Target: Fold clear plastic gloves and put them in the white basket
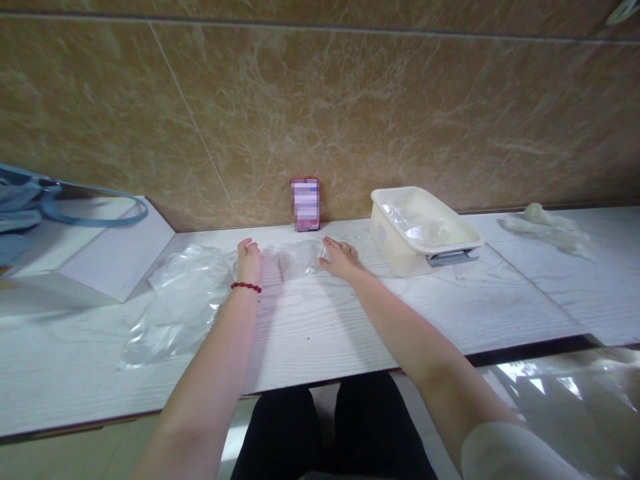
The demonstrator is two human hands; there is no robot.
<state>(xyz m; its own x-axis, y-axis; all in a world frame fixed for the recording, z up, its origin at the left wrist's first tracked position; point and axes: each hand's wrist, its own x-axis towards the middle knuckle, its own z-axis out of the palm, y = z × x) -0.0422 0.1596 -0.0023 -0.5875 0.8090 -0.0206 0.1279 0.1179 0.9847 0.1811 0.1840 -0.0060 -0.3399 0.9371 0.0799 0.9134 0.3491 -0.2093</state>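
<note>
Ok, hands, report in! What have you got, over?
Left hand and right hand both on small clear plastic bag, flat on white wooden table. Bigger crumpled clear plastic sheet lies left. Cream plastic tub sits right.

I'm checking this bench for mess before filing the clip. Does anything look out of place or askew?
Slightly. The cream tub sits crooked on a small scale, overhanging it. A crumpled plastic bag lies loose to the far right. Both the left hand and the right hand press a clear bag flat. Nothing spilled.
</note>
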